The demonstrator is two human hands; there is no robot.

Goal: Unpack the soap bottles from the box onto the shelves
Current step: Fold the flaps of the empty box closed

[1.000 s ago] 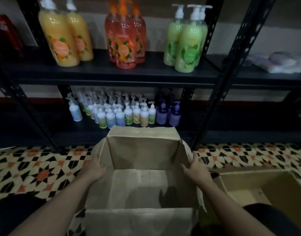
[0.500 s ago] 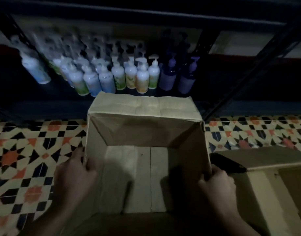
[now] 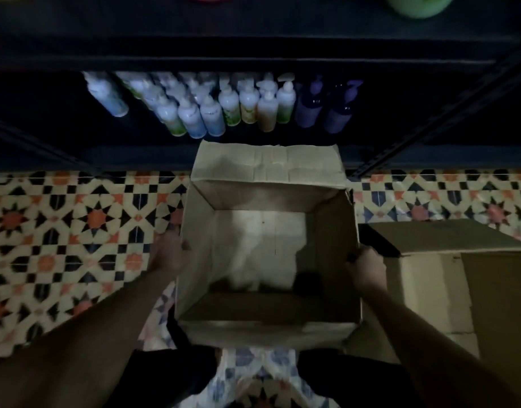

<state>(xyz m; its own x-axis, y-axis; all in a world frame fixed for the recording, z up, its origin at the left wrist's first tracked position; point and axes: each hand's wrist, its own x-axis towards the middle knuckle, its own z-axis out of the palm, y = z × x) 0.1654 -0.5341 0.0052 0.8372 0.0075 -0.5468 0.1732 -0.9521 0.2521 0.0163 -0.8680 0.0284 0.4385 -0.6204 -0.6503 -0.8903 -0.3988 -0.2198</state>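
Note:
An open cardboard box (image 3: 268,169) stands on the patterned floor in front of me, and I see only its bare bottom inside. My left hand (image 3: 169,254) grips its left wall at the rim. My right hand (image 3: 366,267) grips the right wall. Several small white soap bottles (image 3: 212,110) with coloured labels and two purple ones (image 3: 308,108) stand in rows on the dark bottom shelf (image 3: 76,154) just beyond the box.
A second cardboard box (image 3: 447,278) sits right of the first, touching it. The dark upper shelf (image 3: 253,51) overhangs the bottles; a green bottle's base (image 3: 418,4) shows at the top right. Slanted shelf uprights (image 3: 436,125) frame the bay. Tiled floor (image 3: 76,231) spreads left.
My view has tilted down, so the upper shelf's bottles have left the frame. Both hands slid down from the box's flaps and closed on its side walls.

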